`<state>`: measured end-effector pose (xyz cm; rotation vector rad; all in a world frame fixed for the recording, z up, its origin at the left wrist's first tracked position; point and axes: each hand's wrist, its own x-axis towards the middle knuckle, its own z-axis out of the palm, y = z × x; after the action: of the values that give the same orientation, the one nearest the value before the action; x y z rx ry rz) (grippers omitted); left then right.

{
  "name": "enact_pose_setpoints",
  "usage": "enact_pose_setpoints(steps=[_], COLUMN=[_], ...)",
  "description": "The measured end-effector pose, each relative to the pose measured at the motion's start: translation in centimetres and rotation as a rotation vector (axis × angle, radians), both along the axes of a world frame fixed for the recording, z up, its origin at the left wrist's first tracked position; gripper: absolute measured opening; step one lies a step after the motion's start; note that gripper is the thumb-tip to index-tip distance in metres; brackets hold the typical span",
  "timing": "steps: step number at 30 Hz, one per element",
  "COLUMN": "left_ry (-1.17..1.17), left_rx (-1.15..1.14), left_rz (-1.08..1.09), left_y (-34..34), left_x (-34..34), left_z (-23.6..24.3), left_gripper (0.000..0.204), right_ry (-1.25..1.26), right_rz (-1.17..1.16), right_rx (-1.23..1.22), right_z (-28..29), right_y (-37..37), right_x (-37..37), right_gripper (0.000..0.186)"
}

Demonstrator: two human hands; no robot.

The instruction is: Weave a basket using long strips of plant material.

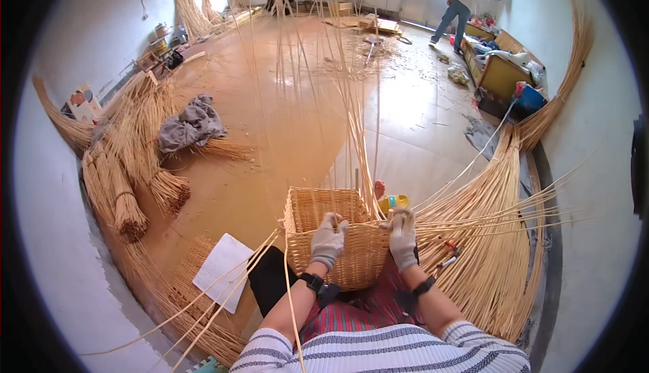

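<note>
A square woven wicker basket (338, 258) stands in front of me at my lap, its opening upward. Long loose rods rise from its far right corner, and more stick out at the left and right corners. Gloved in pale fabric, my left hand (329, 240) is closed over the middle of the near rim, fingers at the top edge. My right hand (403, 236), also gloved, is closed at the near right corner around wicker rods (466, 223) that fan out to the right. What lies under its fingers is partly hidden.
A large spread of loose rods (490, 278) covers the floor at right. Tied bundles (128, 214) and a grey cloth (194, 124) lie at left. Near my left are a white sheet (226, 271) and a woven mat. Beyond the basket sits a yellow container (391, 203). Two people are farther back.
</note>
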<state>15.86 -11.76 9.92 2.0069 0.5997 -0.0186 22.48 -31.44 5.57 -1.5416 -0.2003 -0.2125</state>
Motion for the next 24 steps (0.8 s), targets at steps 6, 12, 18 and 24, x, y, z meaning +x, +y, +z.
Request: enact_pose_setpoints(steps=[6, 12, 18, 24], left_ry=[-0.421, 0.029, -0.31, -0.648], left_rx=[0.448, 0.587, 0.42, 0.141], left_rz=[-0.291, -0.531, -0.501, 0.003], left_y=[-4.9, -7.1, -5.8, 4.4], left_x=[-1.0, 1.7, 1.1, -7.0], left_z=[-1.3, -2.1, -3.3, -10.4], left_gripper=[0.079, 0.068, 0.062, 0.021], right_ry=[0.009, -0.601, -0.563, -0.529], right_rz=[0.111, -0.426, -0.155, -0.259], right_rx=[-0.671, -1.202, -0.962, -0.664], right_z=[4.3, 4.9, 3.0, 5.6], right_y=[-1.7, -0.2, -2.3, 0.8], right_x=[1.2, 6.4, 1.7, -1.4], right_gripper=[0.047, 0.065, 0.031, 0.027])
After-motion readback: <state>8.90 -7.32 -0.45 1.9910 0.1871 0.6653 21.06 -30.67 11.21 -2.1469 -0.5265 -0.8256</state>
